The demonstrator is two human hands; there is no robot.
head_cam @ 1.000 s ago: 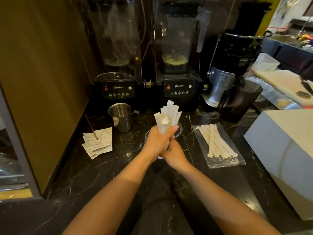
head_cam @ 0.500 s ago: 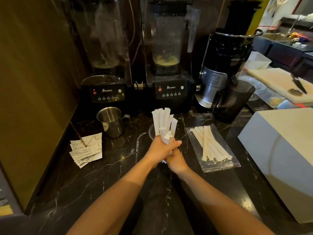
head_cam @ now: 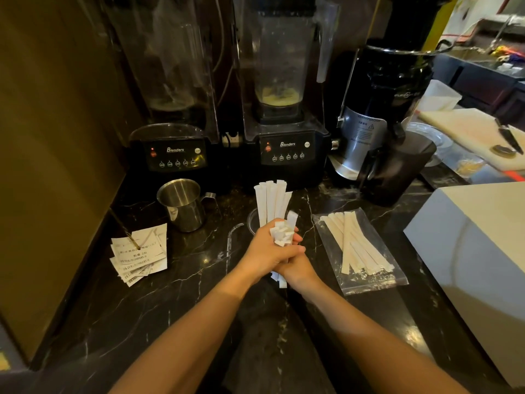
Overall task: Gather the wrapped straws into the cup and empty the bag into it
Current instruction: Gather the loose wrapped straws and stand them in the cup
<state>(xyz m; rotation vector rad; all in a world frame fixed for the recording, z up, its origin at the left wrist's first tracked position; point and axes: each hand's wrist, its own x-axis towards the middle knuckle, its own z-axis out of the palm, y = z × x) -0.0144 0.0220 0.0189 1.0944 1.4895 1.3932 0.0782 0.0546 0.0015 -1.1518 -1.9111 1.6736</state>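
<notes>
- Dark marbled counter (head_cam: 176, 294) in a drinks corner: two blenders (head_cam: 287, 149) along its back edge, a steel jug (head_cam: 181, 203) and some receipts (head_cam: 139, 251) toward the left edge, a white box (head_cam: 468, 251) at the right edge.
- Both hands are wrapped round one bundle of wrapped straws (head_cam: 272, 203). The left hand (head_cam: 261, 251) grips it higher and the right hand (head_cam: 298, 273) clasps it just below, the two touching.
- They hold the bundle over the middle of the counter, just in front of the clear cup (head_cam: 251, 220), whose rim shows behind the left hand. Whether any straw end is inside it I cannot tell.
- Its long axis is near upright, tops leaning toward the back edge, and short lower ends poke out beneath the hands toward the front edge.
- My reading of the step: evening up the bundle before it goes into the cup. The next move calls for lifting the lower ends over the rim and lowering them in without tipping the cup.
- Toward the right edge the bag (head_cam: 360, 251) lies flat with straws inside, not yet emptied.
</notes>
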